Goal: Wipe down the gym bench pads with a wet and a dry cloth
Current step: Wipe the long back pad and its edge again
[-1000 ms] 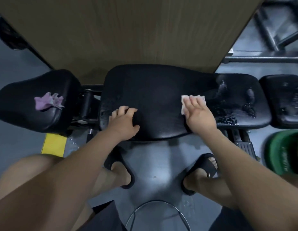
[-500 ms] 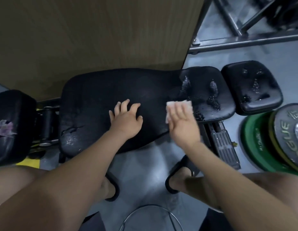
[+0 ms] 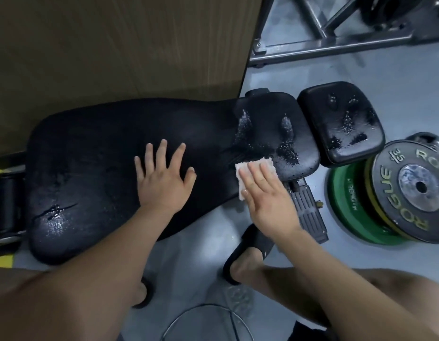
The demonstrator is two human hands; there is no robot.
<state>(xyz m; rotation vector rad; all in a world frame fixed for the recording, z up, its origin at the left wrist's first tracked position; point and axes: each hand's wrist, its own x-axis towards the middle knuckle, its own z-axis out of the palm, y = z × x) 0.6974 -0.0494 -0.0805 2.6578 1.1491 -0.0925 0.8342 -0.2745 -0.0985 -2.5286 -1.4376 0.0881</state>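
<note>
The long back pad (image 3: 102, 156) of the bench is seen lying across the view, below a wooden panel (image 3: 115, 45). The left hand (image 3: 164, 183) is laid flat on the middle of this pad, its fingers straight and spread wide, with nothing held. The right hand (image 3: 267, 200) is pressed palm-down on a white cloth (image 3: 241, 185), its fingers straight and kept close together; the cloth is not pinched but pinned beneath them. The cloth is found at the near edge of the bench, where the back pad meets the seat pad (image 3: 270, 114), and its corners are left showing past the fingertips and the thumb side.

Beads of water are scattered over the seat pad (thickest just beyond the cloth), and more are seen on the small end pad (image 3: 341, 143) set just beside it. A glistening wet patch (image 3: 53, 220) is visible at the near left corner of the back pad.

On the grey floor to the right, a black weight plate (image 3: 415, 193) is stacked on a green plate (image 3: 348, 212). A black sandal (image 3: 250, 244) is worn on the foot below the right hand. A steel frame (image 3: 324, 45) is seen at the top right.
</note>
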